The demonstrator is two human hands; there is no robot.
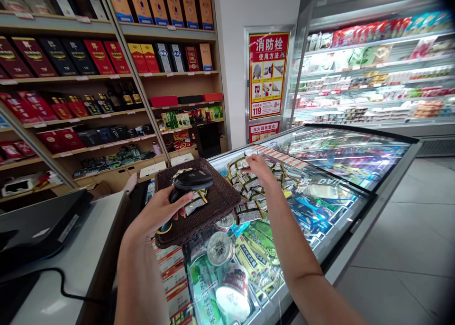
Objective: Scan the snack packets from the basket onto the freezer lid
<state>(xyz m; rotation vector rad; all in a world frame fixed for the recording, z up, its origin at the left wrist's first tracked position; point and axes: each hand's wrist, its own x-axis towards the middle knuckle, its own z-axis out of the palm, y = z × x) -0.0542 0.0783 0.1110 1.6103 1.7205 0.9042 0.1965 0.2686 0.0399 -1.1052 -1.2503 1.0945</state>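
My left hand [161, 211] is closed around the handle of a black barcode scanner [194, 178]. The scanner is held over a dark brown woven basket [220, 194], in which a few small snack packets [195, 202] lie partly hidden beneath it. To the right of the basket, a heap of similar packets [254, 185], white with dark edges, is spread on the glass top of a freezer [277, 289]. At the heap's far side my right hand [260, 167] has its fingers bent together on a packet [238, 165]; the fingertips are partly hidden.
Frozen goods and round tubs [220, 248] show through the freezer glass. At the left stands a white counter [95, 254] with a black device [46, 225] and a cable. Shelves of boxed bottles [103, 57] rise behind; a refrigerated display [373, 71] stands back right.
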